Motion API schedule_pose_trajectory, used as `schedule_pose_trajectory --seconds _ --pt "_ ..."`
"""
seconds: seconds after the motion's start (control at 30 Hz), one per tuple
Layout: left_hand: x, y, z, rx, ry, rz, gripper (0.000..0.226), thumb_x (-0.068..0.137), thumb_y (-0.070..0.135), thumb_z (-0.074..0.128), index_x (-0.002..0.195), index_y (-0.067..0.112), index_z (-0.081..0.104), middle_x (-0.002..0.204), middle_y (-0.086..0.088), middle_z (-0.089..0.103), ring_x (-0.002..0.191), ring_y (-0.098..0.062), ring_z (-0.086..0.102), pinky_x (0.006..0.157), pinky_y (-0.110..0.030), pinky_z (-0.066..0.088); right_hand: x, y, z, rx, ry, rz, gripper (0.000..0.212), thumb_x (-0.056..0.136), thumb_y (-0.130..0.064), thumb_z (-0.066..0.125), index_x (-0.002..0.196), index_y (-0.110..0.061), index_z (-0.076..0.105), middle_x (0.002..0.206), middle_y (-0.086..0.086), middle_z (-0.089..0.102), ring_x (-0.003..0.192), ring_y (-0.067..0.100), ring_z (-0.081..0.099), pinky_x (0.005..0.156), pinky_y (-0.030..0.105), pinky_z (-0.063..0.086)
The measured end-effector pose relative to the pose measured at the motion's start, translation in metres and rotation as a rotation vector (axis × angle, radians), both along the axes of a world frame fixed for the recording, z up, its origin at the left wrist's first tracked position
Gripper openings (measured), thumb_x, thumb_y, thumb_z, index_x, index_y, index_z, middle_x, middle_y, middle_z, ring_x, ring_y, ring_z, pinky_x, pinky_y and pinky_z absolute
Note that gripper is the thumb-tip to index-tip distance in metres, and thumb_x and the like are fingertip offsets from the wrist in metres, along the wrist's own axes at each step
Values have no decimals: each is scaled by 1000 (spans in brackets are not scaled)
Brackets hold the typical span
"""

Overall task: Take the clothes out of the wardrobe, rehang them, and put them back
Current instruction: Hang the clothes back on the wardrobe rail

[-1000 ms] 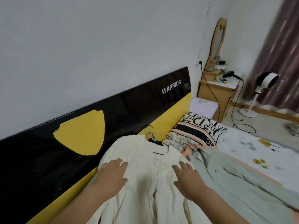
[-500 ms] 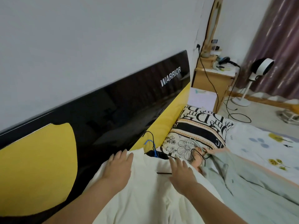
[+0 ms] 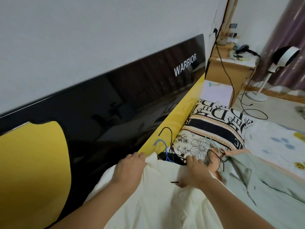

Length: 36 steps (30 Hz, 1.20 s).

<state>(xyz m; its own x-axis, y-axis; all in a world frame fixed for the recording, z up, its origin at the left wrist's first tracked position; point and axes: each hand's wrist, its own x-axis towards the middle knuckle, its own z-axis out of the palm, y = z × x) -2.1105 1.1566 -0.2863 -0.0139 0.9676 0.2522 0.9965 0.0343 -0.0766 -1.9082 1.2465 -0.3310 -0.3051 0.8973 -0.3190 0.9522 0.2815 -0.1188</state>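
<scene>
Your left hand (image 3: 130,169) grips the upper edge of the cream shirt (image 3: 158,200) at lower centre of the frame, fingers curled over the fabric at the shoulder. Your right hand (image 3: 195,174) rests on the shirt near its collar with fingers bent; whether it pinches cloth or only presses cannot be determined. The shirt lies on the bed against the yellow-and-black headboard (image 3: 102,100), with a green garment (image 3: 264,187) just right of it.

Probable faults from this position:

- Tangling. The blue hanger hook (image 3: 162,147) and black hanger hook (image 3: 167,134) sit together at the collar, centre of the frame. Lifting one may drag the other.
- Snagging. A further black hook (image 3: 216,158) lies on the patterned pillow (image 3: 214,128), touching the green garment. Pulling the cream shirt rightward may catch it.
- Slippage. If only one shoulder is gripped, the shirt may slide off its hanger when raised.
- Creasing. The fabric is bunched under both hands; lifting it unsmoothed will likely set folds.
</scene>
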Motion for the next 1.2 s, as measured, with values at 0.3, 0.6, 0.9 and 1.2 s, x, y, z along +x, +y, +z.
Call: schedule_pose_trajectory --seconds 0.3,0.6,0.9,1.2 --pt "16 -30 33 -141 -33 60 35 95 45 42 109 15 53 107 -4 64 103 -23 60 72 -26 41 32 -37 38 236 143 -38 26 98 -31 42 114 -11 45 120 4 51 112 20 45 87 26 34" --pt "38 -105 100 38 35 5 37 59 42 84 65 16 59 48 -2 58 40 -18 58 40 -18 20 70 -103 124 346 296 3 12 95 -25 48 93 -13 49 104 6 57 98 24 52 74 31 33" --pt "82 -222 177 255 10 23 50 45 22 92 57 15 44 47 11 18 31 -15 19 44 -12 -5 139 -201 210 411 571 105 8 93 -25 51 90 -19 47 86 -6 47 83 16 46 67 27 31" --pt "137 -366 231 374 -96 151 39 56 5 86 61 10 48 46 12 15 36 -14 22 45 -9 7 214 -299 257 438 704 209 28 100 -20 36 121 -15 54 117 0 59 114 23 52 86 28 37"
